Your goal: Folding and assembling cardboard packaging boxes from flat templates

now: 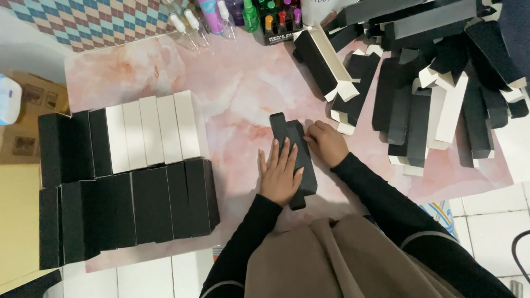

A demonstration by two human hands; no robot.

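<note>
A long black flat carton [286,131] lies on the pink marble-patterned mat [237,88] in front of me. My left hand [280,174] presses flat on its near half, fingers spread. My right hand [327,143] rests against the carton's right edge, fingers curled on it. Both arms wear black sleeves.
Two rows of folded boxes stand at the left: black and white ones [146,129] behind, black ones [132,212] in front. A heap of unfolded black and white cartons [436,83] fills the right. Small bottles [248,14] line the far edge. Cardboard [22,143] lies at far left.
</note>
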